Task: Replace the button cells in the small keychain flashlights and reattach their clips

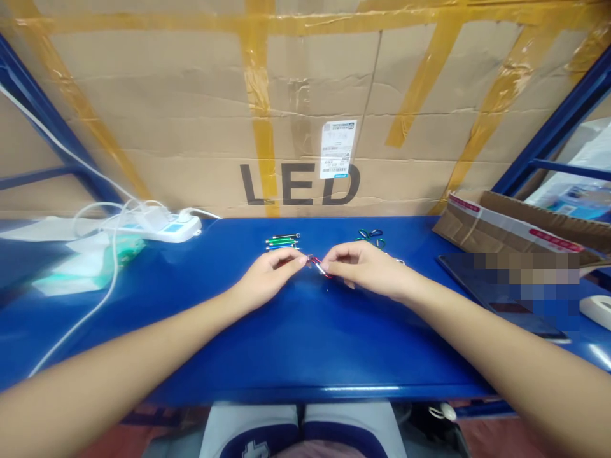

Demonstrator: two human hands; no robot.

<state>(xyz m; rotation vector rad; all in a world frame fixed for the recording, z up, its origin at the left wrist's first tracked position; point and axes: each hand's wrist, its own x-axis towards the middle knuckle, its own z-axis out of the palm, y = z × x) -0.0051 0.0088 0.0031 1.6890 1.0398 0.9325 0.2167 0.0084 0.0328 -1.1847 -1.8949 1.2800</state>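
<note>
Between my two hands, just above the blue table, is a small red carabiner [321, 267] with a silvery gate. The fingers of my right hand [365, 267] pinch its right end. My left hand [270, 273] is closed at the other end, thumb against fingers, by a tiny metallic piece too small to make out. Beyond the left fingers lie several slim tubes [282, 242] in green, blue and black, side by side. Past my right hand sits a loose group of green and dark carabiners [370, 235], partly covered by that hand.
A taped cardboard box [200, 127] marked LED backs the blue table [305, 343]. At left are a white power strip [176, 229], cables and green-white packaging [95, 261]. An open carton [506, 222] and a dark flat device [470, 280] stand at right.
</note>
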